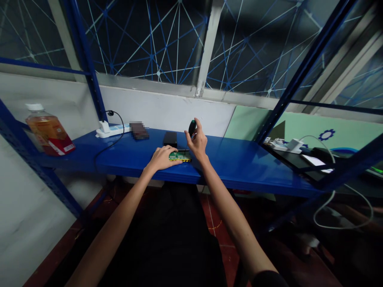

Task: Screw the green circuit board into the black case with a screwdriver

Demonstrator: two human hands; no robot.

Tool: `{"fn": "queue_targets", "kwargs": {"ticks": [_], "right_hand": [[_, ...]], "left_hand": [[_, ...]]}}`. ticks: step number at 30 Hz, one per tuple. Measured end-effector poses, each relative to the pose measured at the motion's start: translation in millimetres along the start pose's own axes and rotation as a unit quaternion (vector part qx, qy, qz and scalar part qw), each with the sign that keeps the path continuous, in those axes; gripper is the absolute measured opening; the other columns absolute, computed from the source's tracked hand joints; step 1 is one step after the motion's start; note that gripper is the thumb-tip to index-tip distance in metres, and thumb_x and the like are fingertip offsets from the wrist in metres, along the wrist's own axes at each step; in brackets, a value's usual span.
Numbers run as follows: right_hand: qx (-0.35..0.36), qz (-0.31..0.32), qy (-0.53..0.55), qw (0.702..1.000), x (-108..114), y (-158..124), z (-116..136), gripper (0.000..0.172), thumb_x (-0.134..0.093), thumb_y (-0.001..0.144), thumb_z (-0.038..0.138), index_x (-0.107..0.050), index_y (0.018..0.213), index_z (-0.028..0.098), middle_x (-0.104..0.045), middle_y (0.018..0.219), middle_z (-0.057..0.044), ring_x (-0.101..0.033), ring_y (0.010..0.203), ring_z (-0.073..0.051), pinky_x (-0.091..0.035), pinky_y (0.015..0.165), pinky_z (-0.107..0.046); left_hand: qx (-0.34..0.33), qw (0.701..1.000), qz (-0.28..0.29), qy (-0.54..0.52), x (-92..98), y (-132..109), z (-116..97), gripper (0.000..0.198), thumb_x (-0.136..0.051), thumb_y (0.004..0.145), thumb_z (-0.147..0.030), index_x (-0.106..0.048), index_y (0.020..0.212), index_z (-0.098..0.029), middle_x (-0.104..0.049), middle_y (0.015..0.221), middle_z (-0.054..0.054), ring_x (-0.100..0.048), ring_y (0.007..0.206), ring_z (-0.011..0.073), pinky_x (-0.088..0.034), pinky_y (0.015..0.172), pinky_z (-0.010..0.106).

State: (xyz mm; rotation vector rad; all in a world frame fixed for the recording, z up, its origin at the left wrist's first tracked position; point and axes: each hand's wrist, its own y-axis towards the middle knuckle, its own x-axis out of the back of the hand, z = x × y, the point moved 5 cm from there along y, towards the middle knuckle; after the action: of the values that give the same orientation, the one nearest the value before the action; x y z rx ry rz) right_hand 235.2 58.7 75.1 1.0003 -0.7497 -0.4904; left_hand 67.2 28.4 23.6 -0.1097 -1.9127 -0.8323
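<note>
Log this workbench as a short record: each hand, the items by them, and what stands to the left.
left hand: left hand on the left end of the circuit board
right hand: right hand raised, holding a dark tool with a green end
behind board: black box
surface: blue table
far left: bottle with white cap
back left: white power strip, something plugged in
</note>
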Motion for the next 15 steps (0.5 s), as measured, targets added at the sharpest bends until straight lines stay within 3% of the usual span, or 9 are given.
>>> {"fn": "queue_targets", "kwargs": {"ticks": [4,8,11,15], "right_hand": [[-0.027,-0.021,0.016,0.999,2.3,0.7,-3.1,0.063,-0.046,0.095,0.046,-0.030,0.152,0.026,-0.071,0.103,-0.011,-0.064,0.068,-0.022,-0.052,0.068,-0.038],[-0.072,-0.079,0.018,0.994,9.7,2.9,-12.3,0.070,-0.042,0.096,0.045,-0.012,0.156,0.024,-0.067,0.106,-0.013,-0.064,0.062,-0.021,-0.051,0.066,-0.039],[-0.063,-0.120,0.022,0.991,14.4,4.0,-16.3,0.071,-0.041,0.098,0.043,-0.005,0.157,0.026,-0.065,0.109,-0.014,-0.065,0.061,-0.020,-0.051,0.063,-0.038],[-0.081,-0.105,0.046,0.990,12.4,4.5,-20.4,0.069,-0.042,0.097,0.044,-0.008,0.155,0.026,-0.064,0.115,-0.016,-0.067,0.065,-0.023,-0.053,0.065,-0.042]], "left_hand": [[-0.002,1.000,-0.007,-0.017,2.8,0.6,0.8,0.052,-0.069,0.078,-0.061,-0.067,0.116,-0.025,-0.068,0.120,0.006,-0.062,0.112,0.0280,-0.046,0.098,0.040],[0.000,0.999,-0.031,-0.013,9.6,-1.0,-0.9,0.059,-0.076,0.072,-0.058,-0.065,0.120,-0.026,-0.068,0.118,0.006,-0.062,0.111,0.0280,-0.046,0.097,0.039],[0.039,0.995,-0.085,0.017,17.4,-4.3,0.0,0.060,-0.077,0.073,-0.056,-0.063,0.124,-0.027,-0.066,0.120,0.007,-0.060,0.113,0.0294,-0.045,0.097,0.040],[0.130,0.973,-0.190,0.024,29.1,-10.6,7.2,0.055,-0.072,0.078,-0.054,-0.063,0.125,-0.028,-0.063,0.121,0.008,-0.058,0.115,0.0296,-0.044,0.098,0.041]]}}
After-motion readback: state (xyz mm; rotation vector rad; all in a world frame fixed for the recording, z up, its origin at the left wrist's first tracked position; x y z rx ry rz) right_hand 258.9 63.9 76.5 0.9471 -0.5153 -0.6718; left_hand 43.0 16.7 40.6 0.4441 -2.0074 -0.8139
